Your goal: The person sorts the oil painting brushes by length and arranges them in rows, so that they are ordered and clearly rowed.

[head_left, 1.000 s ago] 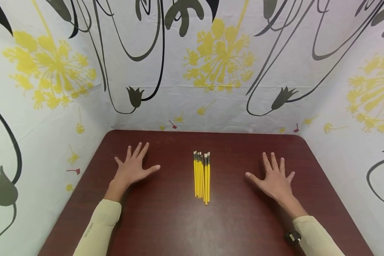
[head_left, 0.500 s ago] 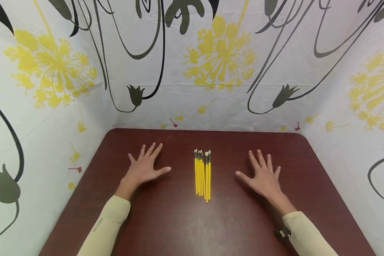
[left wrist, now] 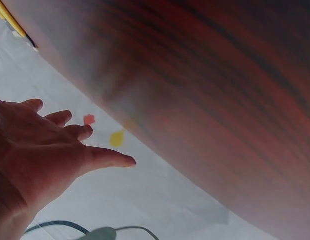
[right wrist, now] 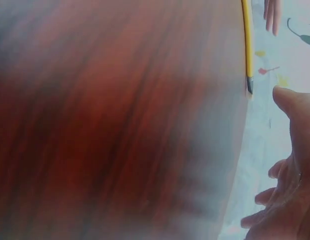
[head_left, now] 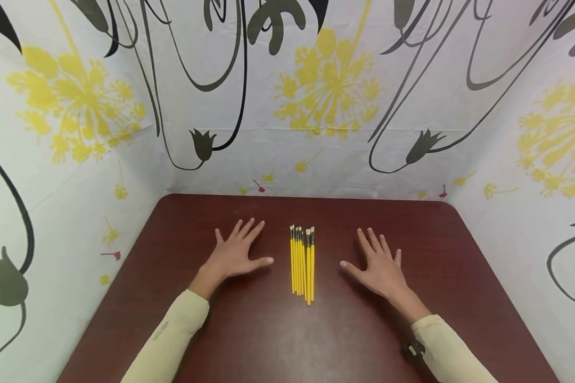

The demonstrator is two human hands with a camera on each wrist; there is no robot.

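Several yellow-handled paintbrushes (head_left: 299, 266) lie side by side on the dark red-brown table (head_left: 268, 340), bristle ends toward the far edge. To their left is my left hand (head_left: 232, 254), palm down with fingers spread and the thumb pointing at the brushes, a short gap away. On the other side my right hand (head_left: 379, 268) is spread in the same way, its thumb also toward the brushes and a wider gap between. Neither hand holds anything. The left wrist view catches brush tips (left wrist: 17, 27) at its top corner; a brush (right wrist: 248, 45) shows beyond the thumb in the right wrist view.
A white cloth (head_left: 335, 170) printed with yellow flowers and grey stems hangs behind the table and along both sides. A small black device (head_left: 413, 349) sits at the right cuff.
Both hands have moved inward toward the paintbrushes, the left one to the right and the right one to the left. The fingers stay spread and the brushes remain where they were.
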